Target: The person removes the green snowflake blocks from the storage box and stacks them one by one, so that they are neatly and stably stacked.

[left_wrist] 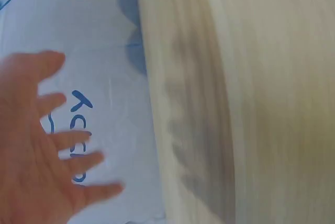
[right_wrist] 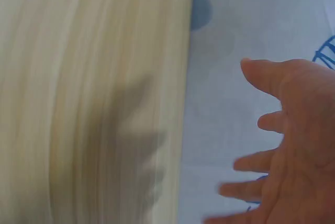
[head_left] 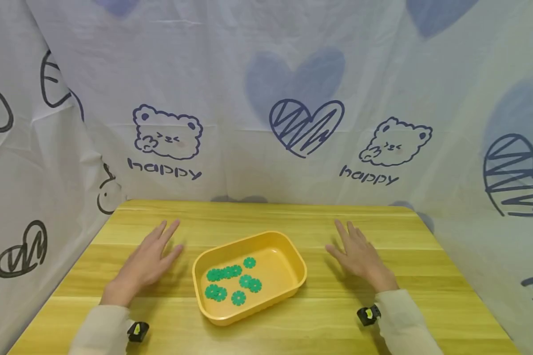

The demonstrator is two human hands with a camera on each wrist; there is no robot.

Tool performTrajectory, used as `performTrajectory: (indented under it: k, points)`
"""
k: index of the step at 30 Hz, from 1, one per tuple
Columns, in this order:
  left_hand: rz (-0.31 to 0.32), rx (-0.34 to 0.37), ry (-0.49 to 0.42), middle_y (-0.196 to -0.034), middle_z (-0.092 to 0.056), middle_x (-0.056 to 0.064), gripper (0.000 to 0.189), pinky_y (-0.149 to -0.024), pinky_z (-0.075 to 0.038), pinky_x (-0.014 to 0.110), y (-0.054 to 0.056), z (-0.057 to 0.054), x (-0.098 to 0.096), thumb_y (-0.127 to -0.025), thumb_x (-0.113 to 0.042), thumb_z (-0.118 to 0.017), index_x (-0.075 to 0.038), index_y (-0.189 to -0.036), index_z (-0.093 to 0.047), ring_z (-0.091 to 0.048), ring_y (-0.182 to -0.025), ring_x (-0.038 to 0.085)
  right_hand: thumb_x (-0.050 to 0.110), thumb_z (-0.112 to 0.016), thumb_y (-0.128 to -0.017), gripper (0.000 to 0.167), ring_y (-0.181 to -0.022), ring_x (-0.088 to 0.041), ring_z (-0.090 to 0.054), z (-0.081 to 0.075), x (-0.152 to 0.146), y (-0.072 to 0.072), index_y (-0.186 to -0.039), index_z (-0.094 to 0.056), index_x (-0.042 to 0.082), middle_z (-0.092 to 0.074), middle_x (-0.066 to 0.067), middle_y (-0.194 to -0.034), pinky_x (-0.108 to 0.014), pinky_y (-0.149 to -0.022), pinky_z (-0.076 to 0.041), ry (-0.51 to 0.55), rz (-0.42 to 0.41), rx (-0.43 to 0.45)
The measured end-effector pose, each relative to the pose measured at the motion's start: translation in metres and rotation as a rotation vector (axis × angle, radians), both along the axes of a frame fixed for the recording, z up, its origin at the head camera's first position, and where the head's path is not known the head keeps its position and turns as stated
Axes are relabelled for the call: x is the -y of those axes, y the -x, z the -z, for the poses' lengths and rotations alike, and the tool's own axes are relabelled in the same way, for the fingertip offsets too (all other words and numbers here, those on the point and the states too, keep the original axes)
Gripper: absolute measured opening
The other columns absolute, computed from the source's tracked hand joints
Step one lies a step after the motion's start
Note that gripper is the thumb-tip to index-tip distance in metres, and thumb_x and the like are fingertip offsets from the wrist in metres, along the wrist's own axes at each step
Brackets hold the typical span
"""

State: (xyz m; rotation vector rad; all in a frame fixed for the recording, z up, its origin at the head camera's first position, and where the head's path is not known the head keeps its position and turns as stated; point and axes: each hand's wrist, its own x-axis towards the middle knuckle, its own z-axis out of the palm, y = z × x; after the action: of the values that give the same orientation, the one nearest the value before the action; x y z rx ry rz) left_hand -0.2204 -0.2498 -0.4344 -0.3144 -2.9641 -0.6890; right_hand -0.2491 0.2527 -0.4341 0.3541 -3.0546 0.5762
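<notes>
A yellow rectangular tray [head_left: 293, 254] with rounded corners stands at a slant on the wooden table. Inside it, mostly toward its left side, lie several green notched plastic discs [head_left: 238, 298], some overlapping. My left hand [head_left: 146, 261] is held over the table to the left of the tray, fingers spread and apart from it. On the other side, my right hand [head_left: 359, 254] hovers with spread fingers, also touching nothing. Both wrist views show the palms bare, the left hand [left_wrist: 42, 156] and the right hand [right_wrist: 303, 145] casting shadows on the wood.
The yellow wood-grain table [head_left: 360, 325] reaches back to a white cloth [head_left: 231, 162] printed with hearts and bears, which also hangs at both sides. A small black device sits at each wrist, one by the left sleeve [head_left: 99, 328], one by the right sleeve [head_left: 404, 320].
</notes>
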Motion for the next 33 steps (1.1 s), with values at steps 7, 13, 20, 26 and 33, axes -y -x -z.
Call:
performTrajectory:
  k: [7, 13, 20, 26, 33]
  points:
    - [0.166, 0.130, -0.360, -0.154, -0.052, 0.023, 0.053, -0.107, -0.053, 0.060, -0.002, 0.004, -0.008, -0.107, -0.032, -0.055, -0.007, -0.153, -0.048, -0.057, -0.132, 0.046, 0.017, -0.072, -0.097, 0.053, -0.117, -0.043, -0.067, -0.005, 0.025, 0.008, -0.144, -0.056, -0.002, -0.062, -0.026, -0.141, -0.056, -0.099, -0.059, 0.277, -0.144, -0.126]
    - [0.298, 0.276, -0.618, -0.151, -0.050, 0.030, 0.051, -0.090, -0.065, 0.034, -0.005, 0.014, -0.013, -0.106, -0.021, -0.058, 0.003, -0.149, -0.048, -0.065, -0.123, 0.037, 0.011, -0.076, -0.093, 0.038, -0.097, -0.027, -0.073, -0.015, 0.060, 0.008, -0.128, -0.068, 0.001, -0.073, -0.020, -0.122, -0.040, -0.085, -0.066, 0.454, -0.232, -0.076]
    - [0.374, 0.348, -0.733, -0.151, -0.047, 0.035, 0.051, -0.087, -0.066, 0.033, -0.005, 0.021, -0.017, -0.104, -0.013, -0.058, 0.006, -0.150, -0.045, -0.069, -0.119, 0.027, 0.010, -0.075, -0.094, 0.030, -0.096, -0.027, -0.073, -0.012, 0.097, 0.009, -0.121, -0.071, -0.002, -0.074, -0.022, -0.117, -0.034, -0.084, -0.066, 0.473, -0.356, -0.002]
    - [0.352, 0.357, -0.731, -0.152, -0.049, 0.031, 0.054, -0.092, -0.063, 0.027, -0.005, 0.024, -0.018, -0.101, -0.013, -0.062, 0.003, -0.151, -0.046, -0.063, -0.126, 0.040, 0.008, -0.075, -0.093, 0.027, -0.096, -0.026, -0.074, 0.001, 0.124, 0.012, -0.117, -0.073, -0.004, -0.075, -0.021, -0.115, -0.022, -0.082, -0.064, 0.403, -0.427, 0.041]
    - [0.324, 0.381, -0.732, -0.152, -0.050, 0.029, 0.055, -0.090, -0.065, 0.033, -0.004, 0.027, -0.018, -0.101, -0.015, -0.062, -0.001, -0.152, -0.047, -0.064, -0.127, 0.034, 0.005, -0.076, -0.091, 0.025, -0.097, -0.029, -0.073, 0.014, 0.146, 0.015, -0.115, -0.074, -0.004, -0.076, -0.019, -0.111, -0.028, -0.082, -0.064, 0.376, -0.442, 0.079]
